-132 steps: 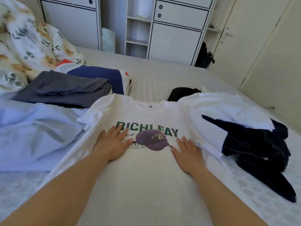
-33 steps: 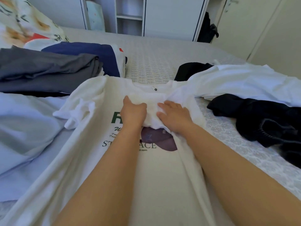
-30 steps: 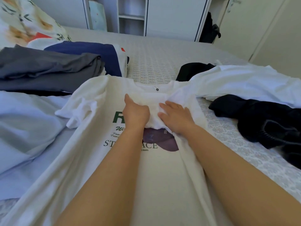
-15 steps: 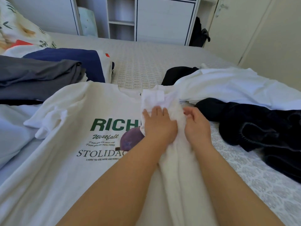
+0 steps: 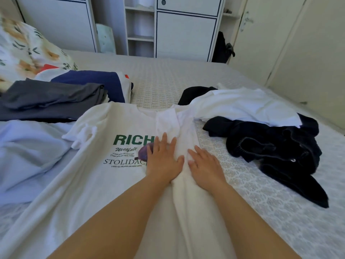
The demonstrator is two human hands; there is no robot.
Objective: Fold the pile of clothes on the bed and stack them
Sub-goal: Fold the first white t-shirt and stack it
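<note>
A white T-shirt (image 5: 97,176) with green lettering lies flat on the bed, front up. Its right side is folded inward as a long strip over the print. My left hand (image 5: 162,161) lies flat on that strip, fingers straight, covering part of a purple cap print. My right hand (image 5: 204,168) presses flat on the strip's outer edge beside it. To the right, a loose white garment (image 5: 240,105) lies over crumpled black clothes (image 5: 276,150). At the back left sits a stack of folded clothes: dark grey (image 5: 48,98) beside navy (image 5: 89,81).
A pale blue sheet or garment (image 5: 24,154) is spread at the left. A floral pillow (image 5: 24,51) lies at the far left. White cupboards (image 5: 184,32) and a closed door (image 5: 261,40) stand beyond the patterned bed cover (image 5: 252,199).
The shirt's right side, bunched under both hands a second ago, now lies folded in as a strip. Both hands slid down and flattened on it.
</note>
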